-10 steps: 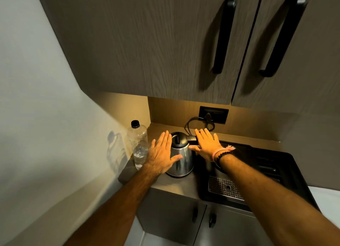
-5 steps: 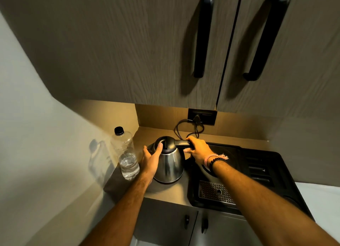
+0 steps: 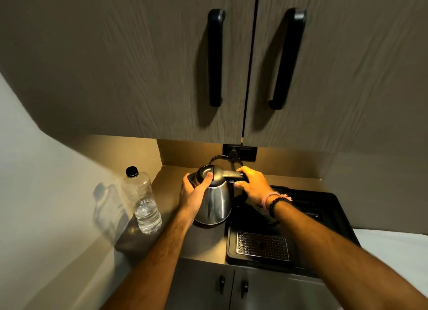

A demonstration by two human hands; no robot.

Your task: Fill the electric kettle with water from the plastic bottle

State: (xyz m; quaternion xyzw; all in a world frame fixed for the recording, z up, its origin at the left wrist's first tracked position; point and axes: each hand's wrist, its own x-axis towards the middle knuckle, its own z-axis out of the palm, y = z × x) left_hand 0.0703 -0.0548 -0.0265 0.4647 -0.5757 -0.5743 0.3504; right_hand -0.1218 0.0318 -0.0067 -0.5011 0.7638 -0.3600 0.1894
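Note:
A steel electric kettle (image 3: 215,203) with a black lid stands on the counter, lid down. My left hand (image 3: 193,193) cups its left side, with the thumb resting on the lid. My right hand (image 3: 253,185) is wrapped around the black kettle handle (image 3: 232,174). A clear plastic bottle (image 3: 143,200) with a black cap stands upright to the left of the kettle, apart from both hands. It holds water in its lower third.
A black tray (image 3: 333,219) with a metal drip grate (image 3: 262,246) lies right of the kettle. A cord runs from the kettle to a wall socket (image 3: 239,152) behind. Wall cabinets (image 3: 162,66) with black handles hang low overhead. A wall closes the left side.
Both hands went from hovering flat over the kettle to gripping it, left on the body and lid, right on the handle. The camera view has shifted; the bottle stays put.

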